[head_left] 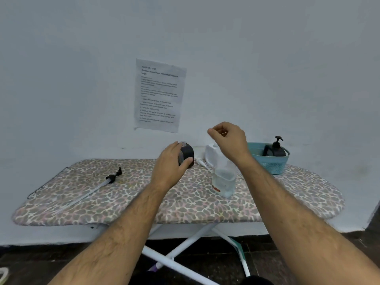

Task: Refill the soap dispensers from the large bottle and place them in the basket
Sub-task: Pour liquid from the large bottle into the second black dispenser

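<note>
A: What's the biggest thing here?
B: An ironing board [123, 206] used as the bench, padded, with a leopard-spot cover, set against a pale wall [267, 68] that has a printed sheet [159, 95] stuck on it.
A: And the soap things?
B: A ribbed teal plastic basket [271, 164] at the far right holds a dark pump dispenser [276, 150]. A clear large bottle [224, 183] stands mid-bench, a little liquid inside. A second dark dispenser [186, 155], round and open-topped, sits behind it to the left. Its black pump [107, 181] with a long clear tube lies far left.
A: Hands?
B: The left hand [170, 166] wraps the open dispenser, thumb along its side. The right hand [229, 140] hovers above the bottle, fingers curled; whether its grip pinches something, I cannot tell.
</note>
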Demonstrator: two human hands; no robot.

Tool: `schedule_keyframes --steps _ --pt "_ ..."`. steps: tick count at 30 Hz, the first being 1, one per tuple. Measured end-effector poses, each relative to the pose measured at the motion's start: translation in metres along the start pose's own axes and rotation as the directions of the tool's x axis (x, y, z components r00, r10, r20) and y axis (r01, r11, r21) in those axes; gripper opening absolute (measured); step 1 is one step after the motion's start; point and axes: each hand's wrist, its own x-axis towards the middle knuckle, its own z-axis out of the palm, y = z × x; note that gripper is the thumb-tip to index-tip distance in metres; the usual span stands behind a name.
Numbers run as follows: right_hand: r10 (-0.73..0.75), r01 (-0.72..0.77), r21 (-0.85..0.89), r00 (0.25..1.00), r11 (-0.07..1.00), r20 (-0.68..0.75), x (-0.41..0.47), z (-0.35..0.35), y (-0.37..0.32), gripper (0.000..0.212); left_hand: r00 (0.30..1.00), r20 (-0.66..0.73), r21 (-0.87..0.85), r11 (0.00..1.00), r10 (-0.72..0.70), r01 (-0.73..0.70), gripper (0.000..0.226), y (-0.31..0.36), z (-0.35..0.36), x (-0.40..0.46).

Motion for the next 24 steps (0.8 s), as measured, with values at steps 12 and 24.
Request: schedule_keyframes --steps 12,24 --pt "0.208 -0.218 0.020 0.951 0.976 0.227 -0.005 0.105 0.040 0.032 0.978 0.102 -0.025 0.982 -0.181 0.185 0.065 -0.068 0.015 -0.005" --pt "0.363 -0.364 -0.034 0.909 0.931 0.203 0.015 0.169 0.088 0.071 0.932 0.133 -0.136 0.925 -0.338 0.355 0.066 -0.117 0.048 0.010"
